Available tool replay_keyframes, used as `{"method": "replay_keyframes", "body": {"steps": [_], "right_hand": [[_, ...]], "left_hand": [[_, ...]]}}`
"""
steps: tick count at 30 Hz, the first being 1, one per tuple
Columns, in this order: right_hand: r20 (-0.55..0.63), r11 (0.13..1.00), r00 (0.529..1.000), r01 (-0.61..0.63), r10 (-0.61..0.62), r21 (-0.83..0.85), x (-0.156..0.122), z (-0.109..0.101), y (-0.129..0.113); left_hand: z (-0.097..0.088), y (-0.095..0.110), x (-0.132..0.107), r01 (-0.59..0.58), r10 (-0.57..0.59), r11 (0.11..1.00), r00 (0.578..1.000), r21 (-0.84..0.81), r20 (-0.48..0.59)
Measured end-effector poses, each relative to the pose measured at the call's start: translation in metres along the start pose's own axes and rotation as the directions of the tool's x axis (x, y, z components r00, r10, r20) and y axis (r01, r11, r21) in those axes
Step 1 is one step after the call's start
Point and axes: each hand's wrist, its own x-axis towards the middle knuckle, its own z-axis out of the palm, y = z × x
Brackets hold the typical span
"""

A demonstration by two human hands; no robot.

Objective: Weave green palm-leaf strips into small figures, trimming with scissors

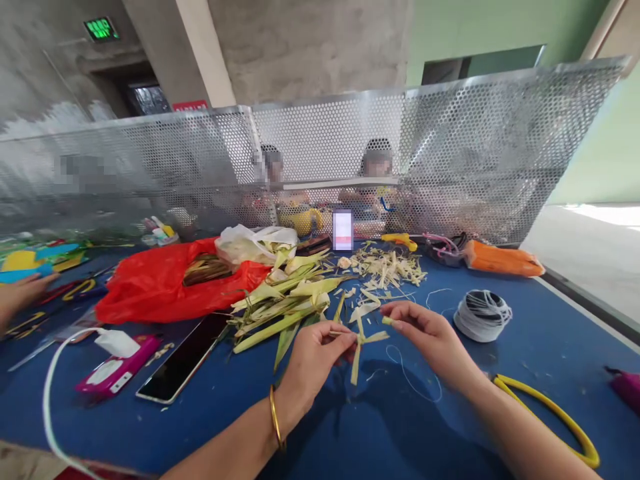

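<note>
My left hand [315,357] is closed in a pinch on a pale yellow-green leaf strip [361,347] that hangs down towards the blue table [225,413]. My right hand [430,333] pinches the other end of the same folded strip, a short tip showing at its fingertips. Both hands hover just above the table. A pile of long green leaves [280,303] lies just beyond my left hand. Cut leaf scraps [387,270] lie beyond my right hand. A thin white thread [415,383] loops on the table under my right wrist.
A red plastic bag [155,287], a white bag [255,243], a phone [183,363], a pink case [117,370], a white cord coil [483,313] and yellow-handled scissors [555,413] lie around. A perforated metal screen [450,147] stands behind, with people beyond it. Another person's hand [20,293] rests at the far left.
</note>
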Motion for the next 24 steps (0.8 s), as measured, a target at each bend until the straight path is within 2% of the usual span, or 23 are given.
{"method": "replay_keyframes", "body": {"steps": [3, 7, 9, 11, 13, 15, 19, 24], "right_hand": [[-0.129, 0.993, 0.991, -0.024, 0.038, 0.115, 0.004, -0.003, -0.008], [-0.219, 0.974, 0.971, -0.045, 0.095, 0.223, 0.012, -0.004, -0.014], [-0.239, 0.963, 0.964, -0.046, 0.113, 0.266, 0.018, 0.000, -0.014], [-0.201, 0.958, 0.969, -0.081, 0.140, 0.275, 0.024, 0.006, -0.011], [-0.137, 0.961, 0.979, -0.114, 0.153, 0.251, 0.030, 0.011, -0.007], [-0.119, 0.972, 0.984, -0.102, 0.130, 0.214, 0.033, 0.015, 0.000], [-0.117, 0.982, 0.987, -0.093, 0.113, 0.163, 0.033, 0.011, 0.012], [-0.017, 0.983, 0.991, -0.129, 0.133, 0.129, 0.029, 0.008, 0.014]], "left_hand": [[0.014, 0.012, 0.012, -0.031, 0.016, 0.981, 0.996, -0.191, -0.084], [0.028, 0.017, 0.033, -0.059, -0.015, 0.928, 0.981, -0.367, -0.195], [0.030, 0.015, 0.041, -0.052, -0.051, 0.911, 0.971, -0.410, -0.235], [0.029, 0.010, 0.045, -0.036, -0.077, 0.901, 0.968, -0.431, -0.241], [0.028, 0.005, 0.046, 0.008, -0.098, 0.900, 0.978, -0.437, -0.184], [0.026, 0.002, 0.046, 0.079, -0.120, 0.902, 0.990, -0.425, -0.071], [0.020, 0.001, 0.045, 0.213, -0.178, 0.900, 0.976, -0.380, 0.127], [0.017, -0.003, 0.048, 0.205, -0.122, 0.936, 0.951, -0.285, 0.284]]}}
